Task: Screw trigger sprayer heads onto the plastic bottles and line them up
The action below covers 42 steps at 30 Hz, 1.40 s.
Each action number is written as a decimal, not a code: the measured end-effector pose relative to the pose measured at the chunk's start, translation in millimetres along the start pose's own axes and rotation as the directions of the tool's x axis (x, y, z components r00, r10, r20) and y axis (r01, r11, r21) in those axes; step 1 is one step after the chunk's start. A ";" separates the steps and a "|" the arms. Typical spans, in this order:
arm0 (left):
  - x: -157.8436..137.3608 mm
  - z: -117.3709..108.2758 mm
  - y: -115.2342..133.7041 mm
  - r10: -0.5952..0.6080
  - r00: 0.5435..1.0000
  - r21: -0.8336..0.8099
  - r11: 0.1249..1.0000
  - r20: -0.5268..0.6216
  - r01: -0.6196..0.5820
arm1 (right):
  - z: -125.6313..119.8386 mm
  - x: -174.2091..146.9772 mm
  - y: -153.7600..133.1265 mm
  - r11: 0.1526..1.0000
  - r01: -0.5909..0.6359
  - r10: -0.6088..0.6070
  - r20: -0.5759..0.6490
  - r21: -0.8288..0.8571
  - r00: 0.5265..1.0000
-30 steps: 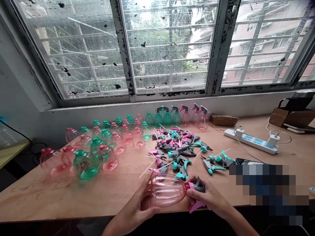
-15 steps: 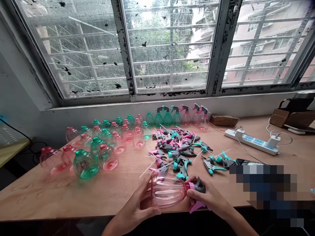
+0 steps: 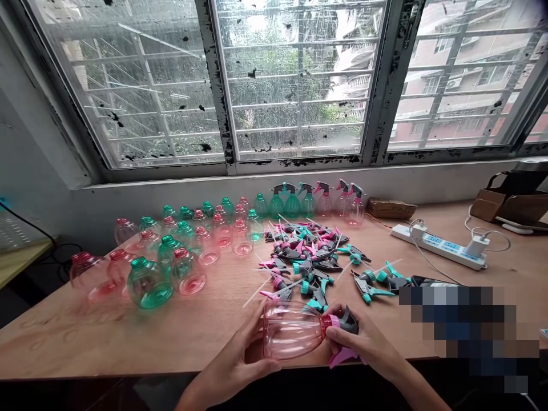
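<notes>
Over the near side of the wooden table point(image 3: 128, 345), a pink bottle point(image 3: 293, 331) is gripped sideways by fingers, left hand point(image 3: 233, 358) at base, right hand point(image 3: 366, 338) at sprayer head point(image 3: 349, 323); open-necked bottles point(image 3: 188, 277) are grouped left; the far window point(image 3: 295, 85) is barred.

A transparent pink, ribbed bottle point(image 3: 293, 330) is held sideways at lower centre, neck toward frame right, meeting a grey-and-pink spray head point(image 3: 349, 323), seemingly seated.

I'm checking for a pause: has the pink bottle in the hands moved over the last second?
No, not noticeably: judged against the white power strip, the pink bottle keeps nearly the same place, with no clear shift either way.
</notes>
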<state>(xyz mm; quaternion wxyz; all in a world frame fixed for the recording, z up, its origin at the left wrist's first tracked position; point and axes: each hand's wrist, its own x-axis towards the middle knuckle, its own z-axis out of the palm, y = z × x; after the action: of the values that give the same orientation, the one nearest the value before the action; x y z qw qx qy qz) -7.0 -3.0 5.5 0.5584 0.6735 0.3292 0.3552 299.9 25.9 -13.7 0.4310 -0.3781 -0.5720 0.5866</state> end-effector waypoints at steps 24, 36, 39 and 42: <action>-0.4 1.5 0.5 0.022 1.000 0.038 0.999 0.003 -0.022 | 1.2 -0.8 0.1 1.000 -0.014 0.014 -0.004 0.023 1.000; 0.8 2.8 5.5 0.028 1.000 0.027 0.999 0.010 -0.029 | 1.3 -2.0 -1.8 1.000 -0.019 0.020 -0.012 0.012 1.000; -0.1 3.1 3.7 0.029 1.000 0.034 0.999 -0.011 -0.028 | 1.2 -2.2 -1.3 1.000 -0.008 0.009 -0.006 0.014 1.000; -1.2 2.1 1.3 0.010 1.000 0.026 1.000 0.000 -0.010 | 0.9 -2.8 -1.7 1.000 0.001 -0.001 -0.007 0.005 1.000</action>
<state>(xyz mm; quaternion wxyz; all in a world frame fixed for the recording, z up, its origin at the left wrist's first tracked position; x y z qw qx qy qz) -5.9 -5.3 6.3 0.5480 0.6823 0.3304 0.3536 300.2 22.9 -12.1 0.4343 -0.3787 -0.5694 0.5863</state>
